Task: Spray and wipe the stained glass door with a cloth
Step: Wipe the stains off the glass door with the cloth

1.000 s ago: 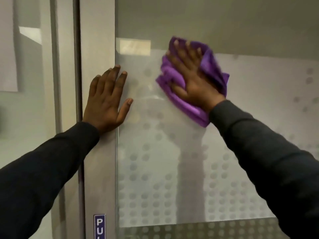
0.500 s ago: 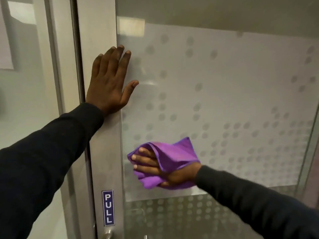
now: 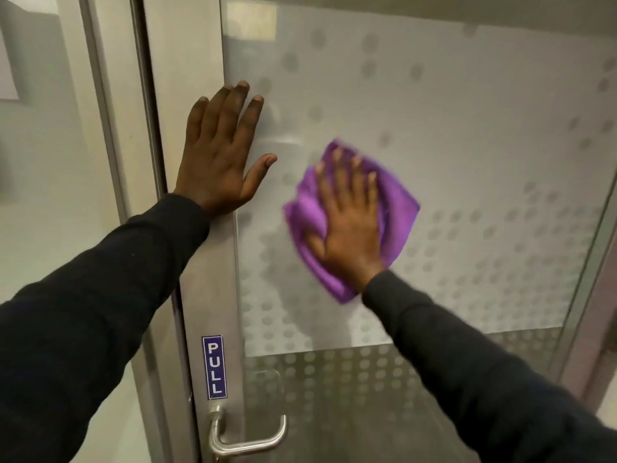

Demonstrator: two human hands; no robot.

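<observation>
Frosted glass door (image 3: 467, 135), patterned with rows of grey dots, fills most of the view, framed on its left by a brushed metal door stile (image 3: 187, 61). Dark sleeves (image 3: 100, 295) reach in from both lower corners. Against the glass near its middle lies a crumpled purple microfibre cloth (image 3: 397, 208), blurred at its edges. The right hand (image 3: 350, 228) lies flat on that cloth, fingers spread and pointing upward, pinning it to the pane. The left hand (image 3: 220, 155) is splayed wide and holds nothing, palm on the stile, fingertips reaching onto the glass edge. Lower on the stile sit a curved silver lever handle (image 3: 247, 439) and, above it, a small blue PULL sticker (image 3: 214, 366).
</observation>
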